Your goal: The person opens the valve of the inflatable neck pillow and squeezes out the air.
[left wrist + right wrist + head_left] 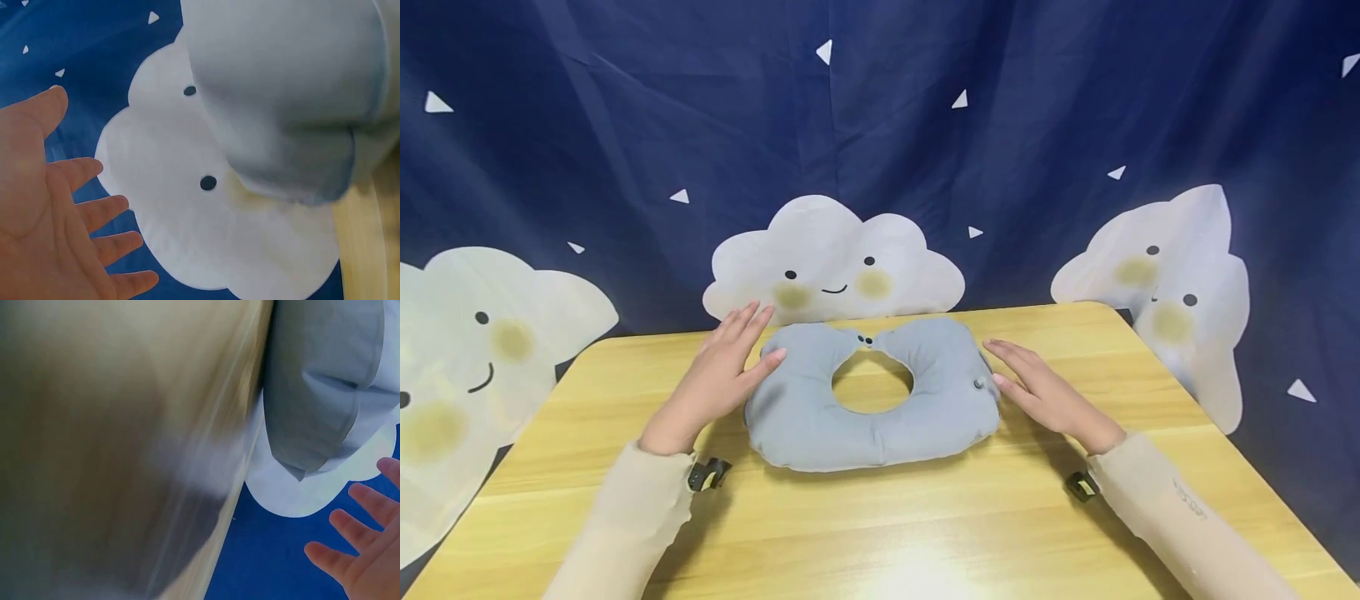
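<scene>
While the grey ring-shaped pillow (820,433) lies on the wooden surface (820,533) between them, left grip (718,375) and right grip (1052,396) flank its ends, fingers extended and apart; can't tell if touching.

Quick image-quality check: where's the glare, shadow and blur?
Head: mostly sharp, white glare on the tabletop at bottom centre, soft shadows beside both sleeves; left wrist: grey cushion soft, blurriest toward lower right, left hand crisper; right wrist: tabletop smeared and partly shadowed, right hand clearer.
</scene>
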Tool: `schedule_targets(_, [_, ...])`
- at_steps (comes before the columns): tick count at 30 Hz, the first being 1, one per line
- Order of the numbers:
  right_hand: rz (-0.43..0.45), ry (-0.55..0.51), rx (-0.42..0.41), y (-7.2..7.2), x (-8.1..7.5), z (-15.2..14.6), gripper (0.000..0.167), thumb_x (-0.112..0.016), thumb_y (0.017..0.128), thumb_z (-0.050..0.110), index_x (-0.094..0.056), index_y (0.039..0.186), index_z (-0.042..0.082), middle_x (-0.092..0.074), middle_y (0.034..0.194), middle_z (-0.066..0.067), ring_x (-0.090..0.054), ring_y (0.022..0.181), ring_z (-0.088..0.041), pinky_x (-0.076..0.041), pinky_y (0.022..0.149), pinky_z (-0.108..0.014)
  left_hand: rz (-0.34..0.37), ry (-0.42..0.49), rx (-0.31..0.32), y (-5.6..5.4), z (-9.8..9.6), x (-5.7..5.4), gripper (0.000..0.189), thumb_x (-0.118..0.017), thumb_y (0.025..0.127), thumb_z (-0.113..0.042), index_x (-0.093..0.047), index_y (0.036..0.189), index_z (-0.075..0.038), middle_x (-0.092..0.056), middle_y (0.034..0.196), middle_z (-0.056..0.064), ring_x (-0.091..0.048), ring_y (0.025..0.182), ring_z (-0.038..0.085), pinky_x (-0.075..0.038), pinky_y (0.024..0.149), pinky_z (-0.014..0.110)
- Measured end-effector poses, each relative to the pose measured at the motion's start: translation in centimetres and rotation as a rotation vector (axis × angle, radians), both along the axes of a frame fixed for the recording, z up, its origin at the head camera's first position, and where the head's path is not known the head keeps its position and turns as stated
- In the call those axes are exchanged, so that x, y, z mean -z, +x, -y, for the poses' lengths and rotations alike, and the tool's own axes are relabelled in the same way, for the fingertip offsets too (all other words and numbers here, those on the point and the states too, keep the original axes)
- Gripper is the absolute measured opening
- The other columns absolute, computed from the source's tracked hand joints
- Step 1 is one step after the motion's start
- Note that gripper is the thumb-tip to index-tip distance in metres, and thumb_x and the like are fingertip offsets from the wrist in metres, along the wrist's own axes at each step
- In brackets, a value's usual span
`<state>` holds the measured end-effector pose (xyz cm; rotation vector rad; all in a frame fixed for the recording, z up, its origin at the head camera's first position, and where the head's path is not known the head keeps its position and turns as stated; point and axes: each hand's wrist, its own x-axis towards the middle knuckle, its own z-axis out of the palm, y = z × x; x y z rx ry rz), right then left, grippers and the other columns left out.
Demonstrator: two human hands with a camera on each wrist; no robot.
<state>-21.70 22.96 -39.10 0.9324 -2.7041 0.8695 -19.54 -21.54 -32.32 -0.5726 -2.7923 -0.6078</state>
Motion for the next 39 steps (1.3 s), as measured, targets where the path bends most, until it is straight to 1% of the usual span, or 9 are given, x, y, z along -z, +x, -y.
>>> schedule_targets(6, [0.047, -0.076, -0.029, 0.4, 0.2, 0.2, 0.050, -0.051, 0.097, 0.018, -0.037, 0.144, 0.005, -0.037, 0.147, -0.016, -0.031, 0.136, -0.035, -0.025, 0.107, -0.055, -0.008, 0.019, 0.057, 0.1, -1.8, 0.1, 0.066, -0.049, 0.096, -0.043, -0.025, 0.150, -0.013, -0.020, 0.155, 0.016, -0.013, 0.142, 0.037, -0.012, 0.113, 0.055])
schedule_targets(10, [0.087, -0.157, -0.062, 0.6, 0.6, 0.3, 0.049, -0.053, 0.096, 0.013, -0.040, 0.142, 0.004, -0.038, 0.146, -0.017, -0.037, 0.132, -0.035, -0.041, 0.097, -0.053, -0.016, 0.039, 0.101, 0.2, -3.2, 0.1, 0.066, -0.051, 0.095, -0.042, -0.027, 0.150, -0.013, -0.020, 0.156, 0.011, -0.014, 0.143, 0.035, -0.014, 0.112, 0.054])
schedule_targets(11, [0.103, -0.180, -0.070, 0.9, 0.3, 0.6, 0.048, -0.054, 0.095, 0.010, -0.041, 0.141, 0.002, -0.038, 0.145, -0.019, -0.039, 0.130, -0.036, -0.044, 0.094, -0.052, -0.014, 0.041, 0.112, 0.2, -3.5, 0.1, 0.066, -0.051, 0.095, -0.042, -0.027, 0.150, -0.013, -0.020, 0.156, 0.010, -0.014, 0.143, 0.035, -0.015, 0.112, 0.054])
schedule_targets(14, [0.145, -0.254, -0.103, 1.0, 0.5, 0.7, 0.049, -0.056, 0.093, 0.005, -0.043, 0.140, 0.002, -0.038, 0.145, -0.020, -0.044, 0.126, -0.037, -0.051, 0.087, -0.043, -0.012, 0.044, 0.134, 0.2, -4.3, 0.1, 0.066, -0.052, 0.095, -0.042, -0.027, 0.150, -0.014, -0.020, 0.156, 0.009, -0.015, 0.143, 0.034, -0.016, 0.112, 0.054])
schedule_targets(18, [0.171, -0.294, -0.108, 0.7, 1.0, 0.7, 0.050, -0.059, 0.092, 0.004, -0.044, 0.140, 0.004, -0.039, 0.144, -0.018, -0.045, 0.125, -0.038, -0.051, 0.087, -0.040, -0.016, 0.051, 0.154, 0.1, -5.2, 0.1, 0.066, -0.052, 0.095, -0.042, -0.027, 0.150, -0.014, -0.021, 0.155, 0.010, -0.016, 0.142, 0.034, -0.017, 0.112, 0.054])
schedule_targets(22, [0.218, -0.331, -0.100, 0.7, 1.2, 0.8, 0.051, -0.061, 0.091, 0.007, -0.045, 0.139, 0.006, -0.037, 0.146, -0.018, -0.041, 0.128, -0.038, -0.049, 0.090, -0.043, -0.017, 0.055, 0.177, 0.1, -6.3, 0.3, 0.066, -0.052, 0.095, -0.042, -0.028, 0.149, -0.014, -0.024, 0.154, 0.012, -0.018, 0.142, 0.034, -0.018, 0.112, 0.055])
schedule_targets(27, [0.303, -0.396, -0.106, 0.9, 1.2, 1.0, 0.053, -0.064, 0.090, 0.009, -0.046, 0.140, 0.009, -0.032, 0.149, -0.016, -0.034, 0.133, -0.035, -0.047, 0.093, -0.030, -0.005, 0.053, 0.216, 0.0, -8.0, 0.7, 0.066, -0.053, 0.094, -0.041, -0.029, 0.149, -0.013, -0.024, 0.154, 0.011, -0.019, 0.142, 0.034, -0.019, 0.112, 0.052])
schedule_targets(31, [0.328, -0.428, -0.102, 1.0, 1.1, 1.2, 0.054, -0.066, 0.088, 0.008, -0.047, 0.139, 0.009, -0.031, 0.149, -0.015, -0.033, 0.134, -0.034, -0.047, 0.091, -0.021, 0.008, 0.036, 0.243, -0.1, -9.3, 0.9, 0.067, -0.052, 0.094, -0.043, -0.029, 0.149, -0.013, -0.024, 0.155, 0.010, -0.019, 0.142, 0.033, -0.018, 0.113, 0.050])
schedule_targets(39, [0.344, -0.479, -0.076, 0.8, 1.3, 1.3, 0.050, -0.067, 0.087, 0.006, -0.051, 0.135, 0.002, -0.032, 0.148, -0.019, -0.031, 0.134, -0.036, -0.045, 0.091, -0.018, 0.064, 0.018, 0.258, -0.1, -11.4, 0.9, 0.069, -0.050, 0.094, -0.050, -0.028, 0.150, -0.016, -0.022, 0.156, 0.006, -0.018, 0.143, 0.029, -0.019, 0.113, 0.049])
